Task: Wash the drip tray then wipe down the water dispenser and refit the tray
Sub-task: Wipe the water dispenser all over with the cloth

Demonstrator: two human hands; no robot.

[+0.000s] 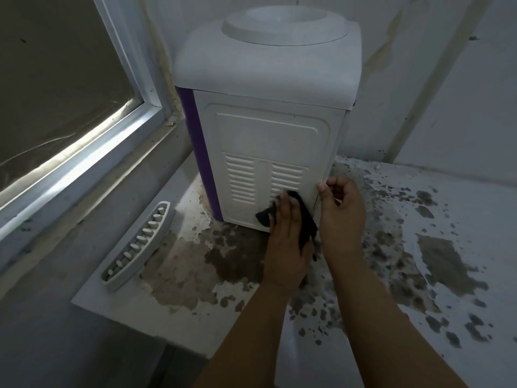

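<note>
You are wiping the water dispenser [268, 141]: left hand [288, 236] pressing the black cloth [303, 219] flat-fingered, right hand [341, 217] gripping its corner; the drip tray [140, 245] probably needs refitting next.

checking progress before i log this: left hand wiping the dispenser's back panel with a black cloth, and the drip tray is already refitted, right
Not quite. The head view shows the drip tray lying on the counter to the left of the dispenser, not refitted. The rest holds: the left hand presses the black cloth against the back panel.
</note>
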